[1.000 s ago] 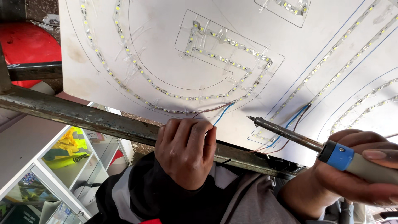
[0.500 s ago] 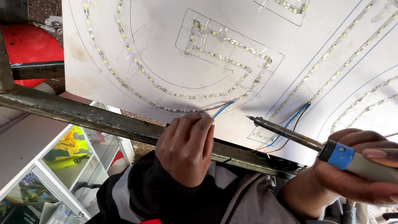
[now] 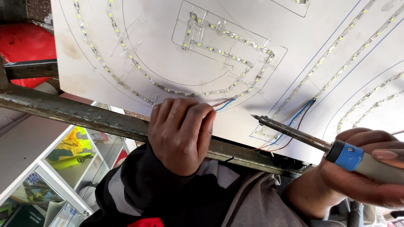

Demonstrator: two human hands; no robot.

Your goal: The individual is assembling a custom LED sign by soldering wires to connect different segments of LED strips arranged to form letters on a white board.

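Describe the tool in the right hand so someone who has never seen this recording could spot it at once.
Start at the big white board lined with LED strips. Near its lower right edge, the right hand holds a soldering iron, its point over the board. It alone has a long metal shaft, a blue collar and a pale handle; the wires beneath are thin and limp.

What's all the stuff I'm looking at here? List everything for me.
White board: one, white with drawn outlines, upper area.
LED strips: several, clear with yellow dots, stuck along the outlines.
Wires: a few, blue and brown, by the left fingers and under the iron's tip.
Soldering iron: one, metal shaft, blue collar, grey handle.
Metal bar: one, rusty grey, under the board's edge.
Red object: one, upper left.
Left hand: resting on the bar, fingers at the wires.
Right hand: gripping the iron's handle.
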